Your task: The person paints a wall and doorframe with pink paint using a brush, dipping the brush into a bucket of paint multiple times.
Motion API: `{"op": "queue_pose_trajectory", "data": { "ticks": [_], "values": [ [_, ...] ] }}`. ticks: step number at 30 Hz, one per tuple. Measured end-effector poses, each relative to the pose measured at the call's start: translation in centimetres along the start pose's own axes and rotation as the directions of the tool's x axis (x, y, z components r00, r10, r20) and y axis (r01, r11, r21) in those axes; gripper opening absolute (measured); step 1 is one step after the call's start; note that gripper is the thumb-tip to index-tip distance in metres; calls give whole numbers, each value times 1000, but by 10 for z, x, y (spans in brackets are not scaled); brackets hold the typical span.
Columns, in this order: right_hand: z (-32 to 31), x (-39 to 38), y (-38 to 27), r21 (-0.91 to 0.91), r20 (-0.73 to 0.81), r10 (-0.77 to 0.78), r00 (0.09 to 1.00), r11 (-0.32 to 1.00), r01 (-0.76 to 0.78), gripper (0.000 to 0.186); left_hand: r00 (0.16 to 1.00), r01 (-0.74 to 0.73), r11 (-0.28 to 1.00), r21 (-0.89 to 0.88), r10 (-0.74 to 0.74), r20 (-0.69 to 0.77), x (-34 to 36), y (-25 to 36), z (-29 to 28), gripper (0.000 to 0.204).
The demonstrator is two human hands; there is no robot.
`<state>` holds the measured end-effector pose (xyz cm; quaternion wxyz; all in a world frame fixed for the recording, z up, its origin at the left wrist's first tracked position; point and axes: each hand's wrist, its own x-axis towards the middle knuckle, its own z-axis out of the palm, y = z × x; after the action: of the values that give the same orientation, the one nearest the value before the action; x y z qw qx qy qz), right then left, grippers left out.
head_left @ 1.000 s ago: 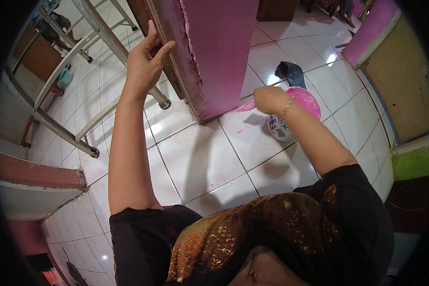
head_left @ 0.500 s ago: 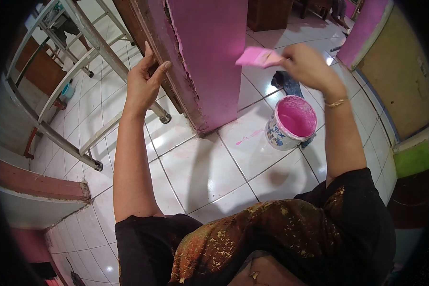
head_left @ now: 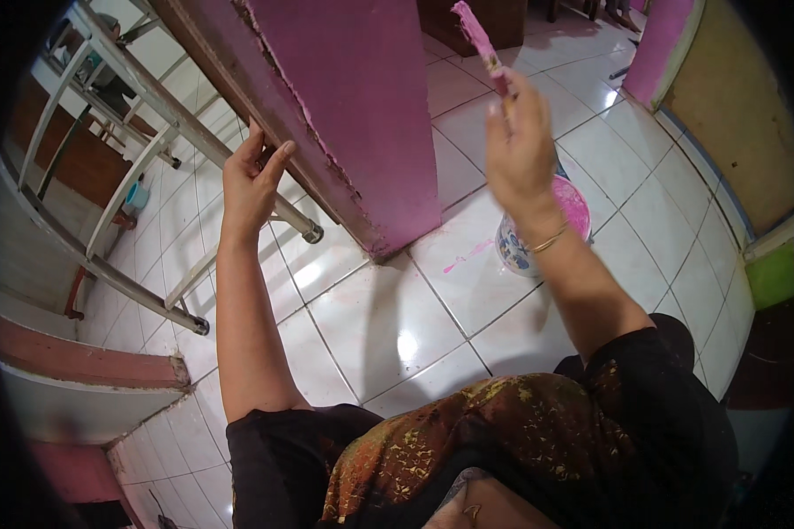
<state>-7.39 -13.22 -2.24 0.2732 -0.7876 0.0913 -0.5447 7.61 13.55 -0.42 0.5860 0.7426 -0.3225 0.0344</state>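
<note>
My right hand (head_left: 522, 152) is closed round the handle of a paintbrush (head_left: 476, 35), raised beside the pink wall end. Thick pink paint coats its bristles, which point up and away from me. Below that hand stands a white bucket (head_left: 513, 249) of pink paint, partly hidden by my wrist. My left hand (head_left: 254, 183) rests against the brown wooden frame (head_left: 225, 66) along the wall's left edge, thumb apart from the fingers; some fingertips are hidden. A rough, cracked seam runs down the pink wall (head_left: 362, 106) between the frame and its smoother face.
A metal ladder (head_left: 163, 106) stands on the left, its feet near the wall. Pink drips (head_left: 468, 256) mark the white tiles by the bucket. A yellowish panel (head_left: 723, 132) is at right, a low ledge (head_left: 88, 348) at left. Other people's legs (head_left: 622, 13) show far back.
My right hand has swung left and turned, lifting the brush upward and farther from me. My left hand stays at the frame, slightly lower in view. The view has shifted a little.
</note>
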Motion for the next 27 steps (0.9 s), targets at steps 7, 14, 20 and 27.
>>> {"op": "queue_pose_trajectory", "data": {
  "ticks": [7, 14, 20, 27],
  "values": [
    [35, -98, 27, -160, 382, 87, 920, 987, -27, 62, 999, -28, 999, -15, 28, -24, 0, 10, 9, 33],
    [25, -177, 60, -367, 774, 349, 528, 927, -75, 59, 999, -19, 999, -34, 18, -35, -1, 4, 5, 35],
    [41, -126, 88, -488, 810, 399, 430, 865, 116, 39, 999, -32, 999, -18, 32, -1, 4, 7, 10, 35],
    [-33, 34, -14, -253, 670, 209, 713, 966, -45, 29, 1000, -9, 1000, -20, 9, -5, 1, 2, 4, 34]
  ]
}}
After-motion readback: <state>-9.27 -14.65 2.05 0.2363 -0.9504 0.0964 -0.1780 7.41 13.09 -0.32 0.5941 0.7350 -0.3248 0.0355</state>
